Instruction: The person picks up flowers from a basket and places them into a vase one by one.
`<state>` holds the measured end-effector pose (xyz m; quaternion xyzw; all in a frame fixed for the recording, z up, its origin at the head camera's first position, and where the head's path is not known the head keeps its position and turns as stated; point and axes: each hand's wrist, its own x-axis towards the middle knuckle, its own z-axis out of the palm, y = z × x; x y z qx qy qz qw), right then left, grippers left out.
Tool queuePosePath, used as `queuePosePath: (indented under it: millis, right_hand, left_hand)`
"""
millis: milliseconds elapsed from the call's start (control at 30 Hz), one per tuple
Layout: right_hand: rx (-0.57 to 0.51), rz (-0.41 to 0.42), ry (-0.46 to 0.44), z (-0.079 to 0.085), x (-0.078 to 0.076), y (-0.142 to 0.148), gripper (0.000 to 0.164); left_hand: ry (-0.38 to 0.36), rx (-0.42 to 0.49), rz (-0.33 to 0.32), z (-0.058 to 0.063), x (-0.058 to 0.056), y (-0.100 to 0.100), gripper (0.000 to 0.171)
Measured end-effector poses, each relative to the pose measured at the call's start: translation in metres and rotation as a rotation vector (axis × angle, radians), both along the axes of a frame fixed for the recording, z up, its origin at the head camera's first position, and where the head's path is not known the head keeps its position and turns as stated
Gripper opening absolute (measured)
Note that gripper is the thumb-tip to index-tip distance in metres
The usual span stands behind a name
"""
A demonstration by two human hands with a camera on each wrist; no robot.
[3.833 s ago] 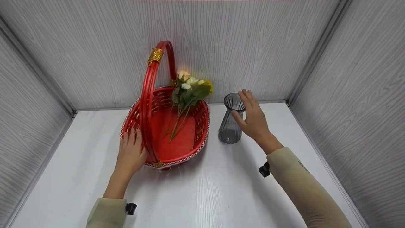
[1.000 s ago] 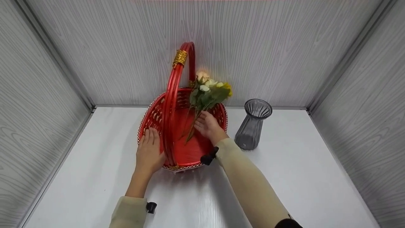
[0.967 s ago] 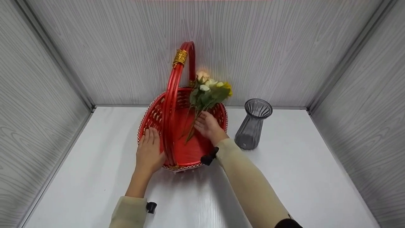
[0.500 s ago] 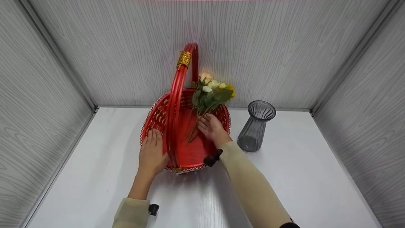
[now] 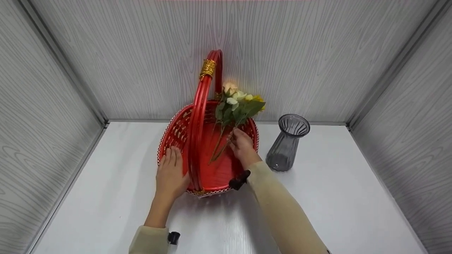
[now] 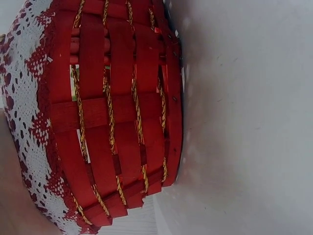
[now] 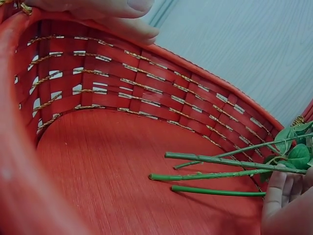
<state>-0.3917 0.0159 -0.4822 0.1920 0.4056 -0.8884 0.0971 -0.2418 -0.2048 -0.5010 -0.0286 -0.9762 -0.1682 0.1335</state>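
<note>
white table (image 5: 339,197), red basket (image 5: 222,176), grey vase (image 5: 283,152)

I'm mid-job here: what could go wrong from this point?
The vase stands close by the right sleeve, so an outward swing might knock it over. The stems end unevenly beyond the right hand, so one may slip free. Leaves lie near the red handle and could snag during a lift.

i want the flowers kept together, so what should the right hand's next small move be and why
Probably gather the stems more fully into the right hand before any lift: in the head view it seems to pinch some while others run clear to its left, and the right wrist view shows their ends spread apart. The left hand rests on the basket.
</note>
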Motion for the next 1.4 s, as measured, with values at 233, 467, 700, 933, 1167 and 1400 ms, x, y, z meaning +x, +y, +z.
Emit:
queuePosePath:
  millis: [233, 467, 700, 933, 1167, 1400]
  right_hand:
    - [-0.005, -0.002, 0.02, 0.003, -0.001, 0.001, 0.012]
    - [0.033, 0.005, 0.037, -0.004, 0.003, 0.0, 0.011]
    - [0.115, 0.013, 0.099, -0.009, 0.01, 0.001, 0.021]
    - [0.174, 0.074, 0.18, 0.003, 0.012, -0.001, 0.016]
    - [0.154, 0.082, 0.169, 0.019, 0.02, 0.006, 0.012]
    - [0.109, 0.095, 0.194, 0.03, 0.031, 0.018, 0.014]
  left_hand:
    - [-0.002, -0.012, -0.007, 0.002, -0.003, 0.0, 0.08]
    - [-0.009, 0.0, 0.002, -0.001, 0.001, 0.002, 0.08]
    - [-0.016, -0.017, -0.017, -0.003, 0.005, 0.004, 0.082]
    - [0.022, -0.028, -0.004, -0.001, 0.001, 0.0, 0.081]
    - [0.001, -0.033, -0.004, 0.0, 0.0, 0.0, 0.077]
    - [-0.002, -0.035, -0.005, 0.001, 0.0, -0.001, 0.08]
